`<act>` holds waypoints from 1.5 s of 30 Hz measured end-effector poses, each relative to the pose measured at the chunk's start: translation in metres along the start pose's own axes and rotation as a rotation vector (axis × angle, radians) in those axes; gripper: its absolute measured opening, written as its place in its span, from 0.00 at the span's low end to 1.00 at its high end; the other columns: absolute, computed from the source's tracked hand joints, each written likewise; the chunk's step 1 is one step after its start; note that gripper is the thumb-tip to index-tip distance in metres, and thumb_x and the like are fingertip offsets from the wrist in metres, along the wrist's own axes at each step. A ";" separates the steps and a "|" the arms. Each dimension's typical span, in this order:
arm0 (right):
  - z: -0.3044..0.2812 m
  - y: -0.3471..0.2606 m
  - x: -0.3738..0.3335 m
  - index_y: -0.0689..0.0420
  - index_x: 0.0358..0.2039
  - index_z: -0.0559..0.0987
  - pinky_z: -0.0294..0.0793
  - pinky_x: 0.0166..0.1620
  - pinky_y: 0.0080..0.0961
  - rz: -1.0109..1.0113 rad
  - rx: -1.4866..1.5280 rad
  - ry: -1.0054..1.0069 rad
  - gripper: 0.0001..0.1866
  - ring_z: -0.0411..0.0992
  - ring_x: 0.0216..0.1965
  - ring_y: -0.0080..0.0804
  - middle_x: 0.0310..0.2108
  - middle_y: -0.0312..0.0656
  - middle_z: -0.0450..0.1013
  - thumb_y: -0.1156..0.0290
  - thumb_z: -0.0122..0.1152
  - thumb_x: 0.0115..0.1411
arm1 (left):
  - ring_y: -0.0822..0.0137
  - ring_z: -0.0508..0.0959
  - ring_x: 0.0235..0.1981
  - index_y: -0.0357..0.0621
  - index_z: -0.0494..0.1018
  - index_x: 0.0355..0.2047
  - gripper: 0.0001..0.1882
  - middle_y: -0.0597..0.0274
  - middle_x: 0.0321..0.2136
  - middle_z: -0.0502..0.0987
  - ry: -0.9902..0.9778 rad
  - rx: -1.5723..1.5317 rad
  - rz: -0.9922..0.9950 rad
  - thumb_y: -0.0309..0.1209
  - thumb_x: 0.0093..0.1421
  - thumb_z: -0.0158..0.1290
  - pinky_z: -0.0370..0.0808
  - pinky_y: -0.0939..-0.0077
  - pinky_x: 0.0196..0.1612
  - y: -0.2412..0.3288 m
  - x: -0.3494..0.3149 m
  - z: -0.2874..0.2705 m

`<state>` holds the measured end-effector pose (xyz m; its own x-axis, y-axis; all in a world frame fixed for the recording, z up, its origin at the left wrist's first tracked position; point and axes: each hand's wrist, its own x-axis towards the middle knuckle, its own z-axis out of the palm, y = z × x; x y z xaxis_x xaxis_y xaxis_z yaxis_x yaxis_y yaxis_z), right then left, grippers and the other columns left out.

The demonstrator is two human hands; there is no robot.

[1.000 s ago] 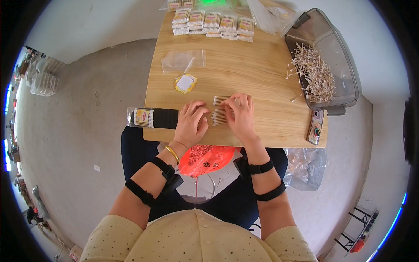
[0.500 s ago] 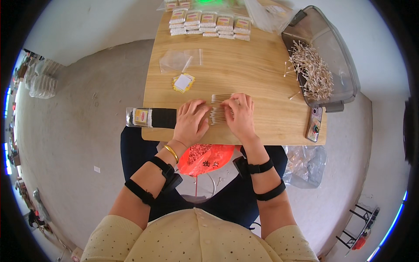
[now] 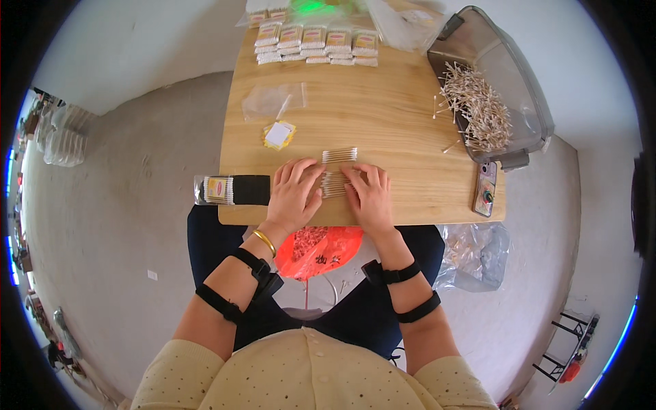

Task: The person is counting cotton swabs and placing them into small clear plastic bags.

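Note:
A row of cotton swabs (image 3: 335, 184) lies side by side on the table between my hands. My left hand (image 3: 292, 195) rests at its left ends, fingers bent and somewhat apart. At the right ends is my right hand (image 3: 370, 198), its thumb and fingertips against or very near the swabs; neither hand closes around them. Just beyond lies a smaller group of swabs (image 3: 339, 155). Beside my left hand, a swab pack with a yellow label (image 3: 218, 190) lies on a black strip (image 3: 251, 190).
Yellow-edged cards (image 3: 279, 134) and clear bags (image 3: 263, 102) lie ahead to the left. Packed swabs (image 3: 313, 37) are stacked at the far edge. A tipped grey bin (image 3: 529, 89) holds loose swabs (image 3: 478, 106); a phone (image 3: 485, 190) lies nearer. A red bag (image 3: 331, 256) hangs below the table edge.
My right hand has drawn back from over the swabs to their right ends, uncovering more of both groups. My left hand stays at the left ends. The whole view has shifted slightly.

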<state>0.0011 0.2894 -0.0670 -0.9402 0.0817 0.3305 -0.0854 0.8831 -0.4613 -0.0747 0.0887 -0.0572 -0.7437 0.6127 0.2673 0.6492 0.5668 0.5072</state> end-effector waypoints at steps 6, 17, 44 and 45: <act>0.000 -0.004 -0.012 0.48 0.57 0.77 0.66 0.60 0.49 0.041 0.024 -0.026 0.21 0.65 0.58 0.50 0.55 0.43 0.67 0.68 0.63 0.63 | 0.51 0.67 0.62 0.48 0.73 0.59 0.26 0.58 0.59 0.69 -0.004 0.000 0.000 0.35 0.60 0.54 0.61 0.51 0.68 0.001 0.000 -0.001; -0.005 -0.024 -0.013 0.54 0.67 0.68 0.55 0.71 0.53 0.033 -0.099 -0.052 0.32 0.56 0.69 0.56 0.69 0.50 0.59 0.58 0.62 0.65 | 0.49 0.67 0.62 0.43 0.71 0.60 0.25 0.56 0.59 0.68 0.006 -0.077 -0.029 0.33 0.62 0.52 0.60 0.51 0.68 -0.003 -0.003 0.002; -0.016 0.014 0.051 0.50 0.31 0.81 0.67 0.51 0.39 -0.075 -0.109 -0.220 0.04 0.71 0.48 0.39 0.39 0.36 0.73 0.70 0.69 0.56 | 0.46 0.51 0.75 0.56 0.63 0.70 0.30 0.53 0.70 0.58 -0.116 0.157 0.056 0.45 0.69 0.50 0.39 0.37 0.76 0.020 -0.022 0.011; -0.016 0.014 0.050 0.50 0.31 0.81 0.67 0.51 0.39 -0.077 -0.104 -0.207 0.04 0.71 0.48 0.39 0.39 0.36 0.73 0.70 0.69 0.56 | 0.47 0.51 0.74 0.55 0.65 0.69 0.30 0.53 0.69 0.59 -0.112 0.159 0.054 0.45 0.69 0.50 0.39 0.38 0.76 0.020 -0.022 0.011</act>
<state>-0.0419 0.3135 -0.0435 -0.9807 -0.0743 0.1809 -0.1350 0.9266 -0.3509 -0.0434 0.0925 -0.0616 -0.6903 0.6972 0.1932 0.7115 0.6057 0.3563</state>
